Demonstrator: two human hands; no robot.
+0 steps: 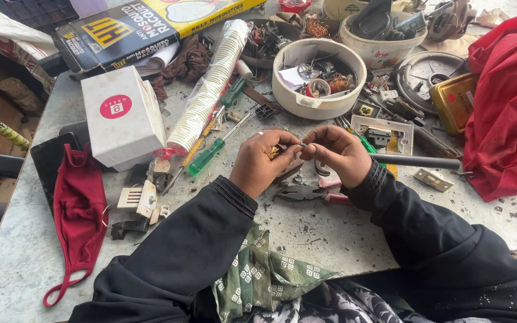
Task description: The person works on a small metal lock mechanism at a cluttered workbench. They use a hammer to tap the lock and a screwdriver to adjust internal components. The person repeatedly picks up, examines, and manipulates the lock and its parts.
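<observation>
At the far left of the desk (pixel 330 233) lies a red face mask (pixel 79 203), then a white box (pixel 121 116) and a sleeve of stacked paper cups (pixel 210 84) with a green-handled screwdriver (pixel 207 157) below it. The left hand (pixel 261 160) has its grip closed around a small copper-coloured part (pixel 274 153), held above the desk. The right hand (pixel 337 154) pinches a thin metal piece (pixel 302 145) against that part. Pliers (pixel 303 192) rest just beneath the hands. The step looks like fitting the two pieces together; the next move seems to call for a steady, fine pinch.
</observation>
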